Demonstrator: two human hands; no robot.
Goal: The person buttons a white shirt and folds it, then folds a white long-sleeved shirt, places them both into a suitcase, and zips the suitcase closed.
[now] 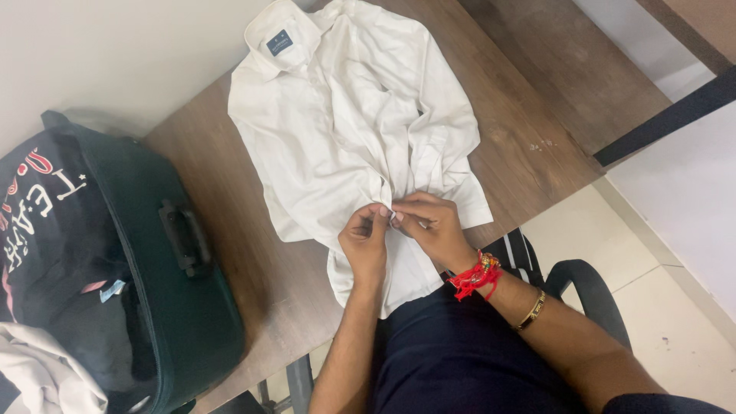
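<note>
A white collared shirt [349, 130] lies spread on a brown wooden table [230, 199], collar toward the far wall and hem hanging over the near edge onto my lap. My left hand [366, 239] and my right hand [431, 226] meet at the shirt's front placket near the lower end. Both pinch the fabric between thumb and fingers, fingertips almost touching. My right wrist carries red threads [477, 276] and a gold bangle [530, 310].
An open dark green suitcase [153, 253] stands on the table's left side, holding dark printed clothing [46, 222] and a white garment [42, 376]. A black chair armrest [586, 287] is at my right. A wall runs behind the table.
</note>
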